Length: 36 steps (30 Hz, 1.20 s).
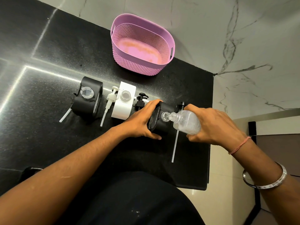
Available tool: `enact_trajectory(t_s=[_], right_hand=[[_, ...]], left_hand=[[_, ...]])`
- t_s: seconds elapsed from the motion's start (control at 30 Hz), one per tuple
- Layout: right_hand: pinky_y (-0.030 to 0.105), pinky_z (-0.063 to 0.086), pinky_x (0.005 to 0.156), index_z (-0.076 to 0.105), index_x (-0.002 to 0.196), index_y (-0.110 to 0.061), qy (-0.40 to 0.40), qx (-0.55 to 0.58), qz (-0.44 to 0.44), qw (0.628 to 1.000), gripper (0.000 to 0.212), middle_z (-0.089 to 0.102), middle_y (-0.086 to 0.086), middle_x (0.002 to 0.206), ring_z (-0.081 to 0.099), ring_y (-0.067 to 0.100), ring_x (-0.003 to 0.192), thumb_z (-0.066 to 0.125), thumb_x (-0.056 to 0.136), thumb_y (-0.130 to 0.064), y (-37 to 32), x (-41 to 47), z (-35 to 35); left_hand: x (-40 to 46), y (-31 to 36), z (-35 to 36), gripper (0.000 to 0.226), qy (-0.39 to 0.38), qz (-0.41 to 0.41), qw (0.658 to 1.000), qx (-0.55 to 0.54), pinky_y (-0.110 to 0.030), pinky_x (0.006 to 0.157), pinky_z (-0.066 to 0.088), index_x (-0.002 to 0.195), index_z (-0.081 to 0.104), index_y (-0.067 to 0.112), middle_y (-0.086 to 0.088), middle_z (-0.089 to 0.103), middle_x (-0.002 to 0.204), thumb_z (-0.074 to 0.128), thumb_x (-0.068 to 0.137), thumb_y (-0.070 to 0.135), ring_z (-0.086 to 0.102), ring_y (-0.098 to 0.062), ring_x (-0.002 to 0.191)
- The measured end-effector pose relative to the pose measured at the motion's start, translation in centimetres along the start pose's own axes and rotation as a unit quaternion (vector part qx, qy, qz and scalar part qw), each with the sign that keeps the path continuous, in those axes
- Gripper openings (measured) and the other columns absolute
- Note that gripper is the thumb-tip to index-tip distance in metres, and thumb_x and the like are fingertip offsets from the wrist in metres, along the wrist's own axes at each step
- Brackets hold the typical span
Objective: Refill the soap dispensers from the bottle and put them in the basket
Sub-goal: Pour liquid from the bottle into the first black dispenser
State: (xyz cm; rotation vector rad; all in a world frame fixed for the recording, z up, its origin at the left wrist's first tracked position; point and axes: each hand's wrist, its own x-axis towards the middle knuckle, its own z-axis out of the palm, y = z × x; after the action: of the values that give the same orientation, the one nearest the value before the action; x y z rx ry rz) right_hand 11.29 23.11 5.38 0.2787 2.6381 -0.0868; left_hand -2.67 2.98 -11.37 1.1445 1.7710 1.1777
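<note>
Dark clothing fills the 6 o'clock edge, with both forearms reaching up from it over the black counter [48, 65].

At 9 o'clock stands a black dispenser [87, 98] with its neck open, a tube lying just beside it. Next comes a white pump [110, 101] lying flat, then the white dispenser [124, 101], also uncapped. A black pump [141, 99] lies between the white dispenser and the left hand [142, 120].

That left hand grips the third dispenser [162, 117], fingers curled round its left side and thumb at its near edge. The right hand [215, 125] holds the clear bottle [186, 121], fingers wrapped round its body, tipped so its spout meets the dispenser's open neck. Another pump [182, 105] lies just behind, at 12 o'clock from the bottle, and its long tube [175, 145] runs towards 6 o'clock under the bottle.

The pour looks under way on this dispenser; the other two seem not yet filled, though their levels cannot be read. The risk, as I judge it, is soap running down the outside: both mouths are narrow, so a small wobble or a hard squeeze would miss or overflow. Slippery sides would then make the lift awkward.

The pink basket [141, 67] sits at 12 o'clock, holding no dispensers. The loose pumps lie between it and the hands.
</note>
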Motion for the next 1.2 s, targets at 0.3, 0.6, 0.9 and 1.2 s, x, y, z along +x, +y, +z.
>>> enact_trajectory(t_s=[0.3, 0.6, 0.9, 1.2], right_hand=[[0.030, 0.056, 0.074, 0.043, 0.132, -0.037, -0.004, 0.009, -0.005, 1.000, 0.077, 0.058, -0.011, 0.105, 0.059, 0.014, 0.088, 0.085, 0.071, -0.057, 0.2, 0.1, 0.1], [0.032, 0.059, 0.076, 0.041, 0.133, -0.039, -0.008, 0.012, -0.005, 1.000, 0.079, 0.060, -0.010, 0.108, 0.061, 0.015, 0.090, 0.085, 0.071, -0.058, 0.4, 0.2, 0.4], [0.030, 0.050, 0.066, 0.043, 0.127, -0.043, 0.043, 0.043, 0.012, 0.998, 0.071, 0.058, -0.015, 0.097, 0.059, 0.015, 0.080, 0.082, 0.070, -0.058, -0.1, -0.3, 1.6], [0.039, 0.056, 0.070, 0.048, 0.125, -0.045, 0.137, 0.162, 0.088, 0.973, 0.073, 0.064, -0.016, 0.097, 0.067, 0.022, 0.085, 0.084, 0.064, -0.062, -1.3, -1.9, 5.4]], left_hand=[[0.0, -0.1, 0.0, 0.127, -0.004, 0.000, 1.000, -0.001, -0.049, 0.112, 0.050, 0.158, 0.023, 0.038, 0.020, 0.040, 0.149, 0.103, 0.059, 0.039, 0.052, -0.013, 0.135], [0.0, 0.0, 0.0, 0.127, -0.004, 0.000, 1.000, 0.002, -0.049, 0.111, 0.050, 0.158, 0.023, 0.039, 0.021, 0.040, 0.148, 0.103, 0.059, 0.039, 0.052, -0.012, 0.135], [-0.1, 0.2, -0.2, 0.129, -0.002, -0.003, 1.000, -0.001, -0.047, 0.115, 0.047, 0.159, 0.020, 0.040, 0.020, 0.038, 0.152, 0.103, 0.061, 0.040, 0.049, -0.011, 0.138], [0.3, 0.9, 0.0, 0.125, -0.013, -0.008, 1.000, 0.003, -0.049, 0.111, 0.052, 0.154, 0.021, 0.048, 0.023, 0.038, 0.147, 0.103, 0.061, 0.037, 0.052, -0.012, 0.136]])
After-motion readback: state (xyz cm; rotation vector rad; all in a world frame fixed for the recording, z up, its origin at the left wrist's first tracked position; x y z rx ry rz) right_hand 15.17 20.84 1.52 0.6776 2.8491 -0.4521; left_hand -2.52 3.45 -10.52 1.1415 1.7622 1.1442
